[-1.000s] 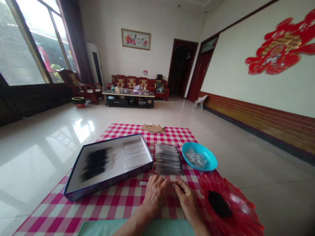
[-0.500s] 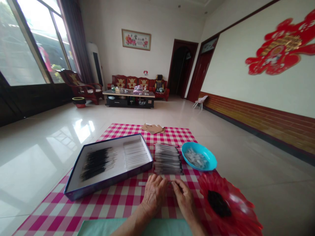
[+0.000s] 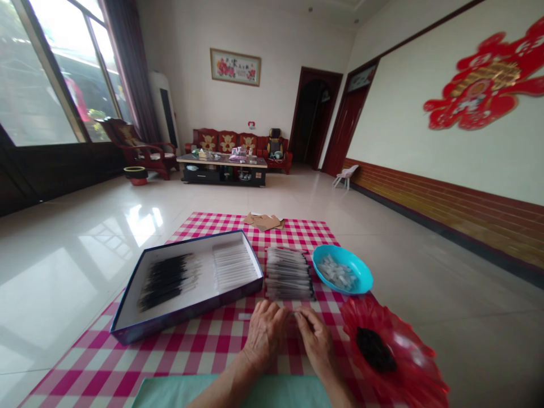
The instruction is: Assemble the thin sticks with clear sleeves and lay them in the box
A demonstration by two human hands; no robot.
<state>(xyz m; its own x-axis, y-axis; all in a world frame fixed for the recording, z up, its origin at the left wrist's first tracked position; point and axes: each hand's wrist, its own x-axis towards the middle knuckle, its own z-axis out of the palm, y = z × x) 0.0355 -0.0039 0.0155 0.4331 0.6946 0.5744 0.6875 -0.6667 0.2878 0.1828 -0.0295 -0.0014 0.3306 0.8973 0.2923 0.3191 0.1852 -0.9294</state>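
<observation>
My left hand (image 3: 267,331) is closed around a thin translucent tube (image 3: 244,316), whose pale end sticks out to the left of the fingers. At the tube's other end my right hand (image 3: 315,334) pinches with thumb and forefinger, close to the left fingertips; what it grips is too small to make out. Just beyond the hands lies a row of pen-like translucent tubes (image 3: 287,275) with dark ends. To the right, a red petal-edged bowl (image 3: 410,362) holds small black pieces (image 3: 376,349). A blue bowl (image 3: 365,277) behind it contains small whitish translucent pieces (image 3: 338,273).
On the left of the checked tablecloth (image 3: 178,354) stands a shallow box (image 3: 187,317) with black-ended sticks (image 3: 165,280) and pale tubes (image 3: 233,266). Cardboard scraps (image 3: 264,221) lie at the far edge. A green cloth (image 3: 170,391) is under my forearms.
My right fingertips have closed in slightly toward the left hand, and the small dark bit between the hands shows less. The view has shifted a little; the rest is unchanged.
</observation>
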